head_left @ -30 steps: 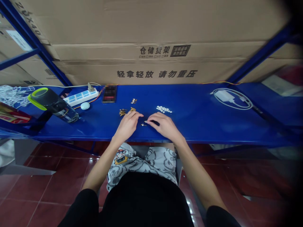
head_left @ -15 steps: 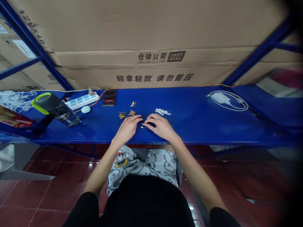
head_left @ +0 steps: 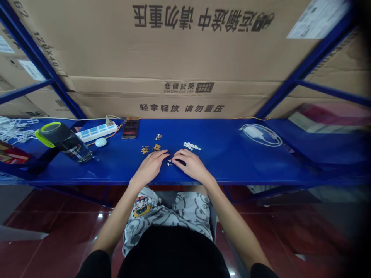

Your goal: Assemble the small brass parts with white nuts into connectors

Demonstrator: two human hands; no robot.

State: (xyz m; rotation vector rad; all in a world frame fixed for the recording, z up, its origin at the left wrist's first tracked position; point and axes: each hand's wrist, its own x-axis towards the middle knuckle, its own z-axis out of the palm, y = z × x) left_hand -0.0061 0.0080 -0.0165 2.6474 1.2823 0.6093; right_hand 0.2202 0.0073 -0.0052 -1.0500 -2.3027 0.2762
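Observation:
My left hand (head_left: 152, 166) rests over the blue tabletop, its fingers stretched out and no held thing visible. Close by on the right, my right hand (head_left: 189, 164) has thumb and forefinger closed in a pinch; what lies between the tips is too small to make out. Small white-and-brass pieces (head_left: 169, 164) lie at those fingertips, between the two hands. Beyond my left hand are a pile of thin brass-coloured pins (head_left: 145, 149) and a pile of flat brass-coloured pieces (head_left: 157, 147). Farther back sit several white-and-brass pieces (head_left: 158, 136). Small round white pieces (head_left: 191, 146) are grouped beyond my right hand.
On the left stand a dark bottle (head_left: 63, 142), a white power strip (head_left: 97, 132), a round white object (head_left: 101, 142) and a dark phone-like rectangle (head_left: 130, 128). A white charger with cable (head_left: 256, 132) lies right. Large cardboard boxes (head_left: 174, 58) line the back behind blue posts.
The camera view has tilted up and shifted slightly, so the table sits lower in the picture. Both hands keep nearly the same pose over the small pieces.

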